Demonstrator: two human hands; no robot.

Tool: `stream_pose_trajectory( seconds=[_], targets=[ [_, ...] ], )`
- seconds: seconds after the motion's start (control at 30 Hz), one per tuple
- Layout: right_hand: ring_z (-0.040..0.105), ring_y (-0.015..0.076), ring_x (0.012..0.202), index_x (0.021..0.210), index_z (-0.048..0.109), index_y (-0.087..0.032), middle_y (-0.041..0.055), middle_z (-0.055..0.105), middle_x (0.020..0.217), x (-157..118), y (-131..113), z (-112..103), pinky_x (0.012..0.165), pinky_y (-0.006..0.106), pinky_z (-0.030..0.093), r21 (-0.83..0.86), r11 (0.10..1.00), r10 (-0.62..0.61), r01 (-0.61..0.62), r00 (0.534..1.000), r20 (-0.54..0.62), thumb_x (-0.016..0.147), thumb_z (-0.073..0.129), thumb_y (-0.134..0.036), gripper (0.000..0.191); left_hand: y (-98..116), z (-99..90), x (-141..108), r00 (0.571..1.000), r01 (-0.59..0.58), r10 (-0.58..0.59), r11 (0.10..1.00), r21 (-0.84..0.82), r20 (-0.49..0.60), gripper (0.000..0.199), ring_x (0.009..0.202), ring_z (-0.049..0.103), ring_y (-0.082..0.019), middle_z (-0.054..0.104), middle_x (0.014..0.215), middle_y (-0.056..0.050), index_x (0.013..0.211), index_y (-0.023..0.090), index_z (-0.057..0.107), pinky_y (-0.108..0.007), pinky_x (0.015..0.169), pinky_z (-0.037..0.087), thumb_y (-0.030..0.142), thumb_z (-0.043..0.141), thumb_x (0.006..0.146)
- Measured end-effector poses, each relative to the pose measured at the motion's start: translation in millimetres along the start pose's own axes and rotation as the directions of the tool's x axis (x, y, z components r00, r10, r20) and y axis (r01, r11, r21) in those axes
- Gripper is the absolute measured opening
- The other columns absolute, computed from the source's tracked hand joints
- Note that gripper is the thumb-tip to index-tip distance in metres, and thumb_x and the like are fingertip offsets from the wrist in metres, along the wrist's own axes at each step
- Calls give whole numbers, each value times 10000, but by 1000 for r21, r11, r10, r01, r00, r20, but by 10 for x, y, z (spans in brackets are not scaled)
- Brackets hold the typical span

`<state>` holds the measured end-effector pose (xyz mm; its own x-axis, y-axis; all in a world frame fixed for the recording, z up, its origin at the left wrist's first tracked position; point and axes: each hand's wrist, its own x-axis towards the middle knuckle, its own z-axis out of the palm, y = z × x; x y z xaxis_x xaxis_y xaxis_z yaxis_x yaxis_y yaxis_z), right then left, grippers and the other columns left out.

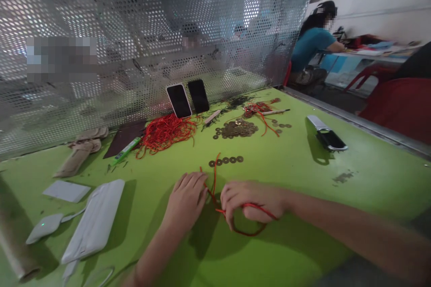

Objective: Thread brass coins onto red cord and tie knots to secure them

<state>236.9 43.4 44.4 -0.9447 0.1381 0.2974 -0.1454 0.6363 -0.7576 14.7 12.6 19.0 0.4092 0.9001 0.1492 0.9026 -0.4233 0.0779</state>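
A red cord (pixel 251 234) runs between my two hands, low over the green table. My right hand (pixel 251 198) is closed on it with curled fingers; the cord makes a loop under the palm and crosses over the thumb side. With its thumb against the fingers, my left hand (pixel 187 197) pinches the same cord near its other end; the exact grip is partly hidden. Two loose ends stick up between the hands. Just beyond them lies a row of several round coins (pixel 226 160) with holes in the middle.
Behind lie a coin pile (pixel 237 128), a heap of red cords (pixel 168 131), a green cutter knife (pixel 126 150) and two phones (pixel 198 96) against a perforated metal screen (pixel 141 54). A white power bank (pixel 96 219) lies left, a silver-and-black object (pixel 326 134) right. Another person (pixel 311 45) sits beyond.
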Motion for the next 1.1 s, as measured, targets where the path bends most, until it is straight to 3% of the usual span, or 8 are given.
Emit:
stream_pose_trajectory(
  seconds=[0.07,0.17,0.23,0.33,0.57,0.77,1.0,1.1],
  targets=[
    [510,194,909,746,580,-151,98,622,859,6,54,29,891,349,342,27,999,-43,42,998,52,874,382,-385,332,-11,11,7,1000,-6,6,1000,0,-17,379,1150,490,-226,542,1261,-100,1249,141,451,-440,1028,339,248,373,894],
    [532,178,830,714,551,-154,82,612,785,4,131,80,864,327,371,81,994,-79,73,994,75,820,421,-331,244,4,5,15,986,-168,168,986,-10,9,466,1269,378,-205,413,1399,-56,1363,202,307,-425,1059,302,200,352,899],
    [530,164,778,684,541,-157,69,597,749,-1,149,101,831,306,391,95,994,-71,62,993,89,788,438,-269,184,34,-16,18,951,-304,305,952,-25,53,460,1297,344,-194,429,1391,-5,1347,259,338,-433,1087,251,170,356,896],
    [514,144,710,655,533,-162,47,584,725,-9,105,81,770,279,405,94,996,-23,11,992,126,760,451,-215,144,83,-58,13,921,-385,388,921,-53,46,349,1253,414,-188,580,1245,2,1220,254,497,-442,1107,208,187,388,896],
    [470,122,629,621,452,-179,0,521,655,-71,-67,-110,660,239,397,11,970,240,-242,967,91,679,362,-77,148,120,-116,-28,898,-436,433,900,-23,-71,231,1031,587,-170,680,970,-30,977,194,606,-441,1065,297,131,407,876],
    [434,94,534,592,472,-162,-26,487,578,-263,110,-339,564,215,356,-1,887,460,-461,884,86,653,363,-72,153,167,-200,-38,922,-384,385,923,-32,27,214,982,590,-174,660,940,-34,976,193,590,-453,1060,295,127,423,859],
    [430,81,517,610,505,-139,-21,511,574,-518,246,-607,550,207,346,-41,819,573,-572,813,100,717,366,-71,188,124,-198,-10,960,-276,272,960,52,67,166,891,603,-185,648,866,-30,911,185,603,-466,1018,347,159,446,863],
    [502,109,617,702,563,-137,10,577,690,-579,242,-702,634,242,384,-163,802,581,-575,814,-17,709,358,-29,232,162,-132,-18,955,-297,293,951,86,57,177,818,608,-173,646,822,-25,892,175,601,-450,993,379,138,429,870]
  ],
)
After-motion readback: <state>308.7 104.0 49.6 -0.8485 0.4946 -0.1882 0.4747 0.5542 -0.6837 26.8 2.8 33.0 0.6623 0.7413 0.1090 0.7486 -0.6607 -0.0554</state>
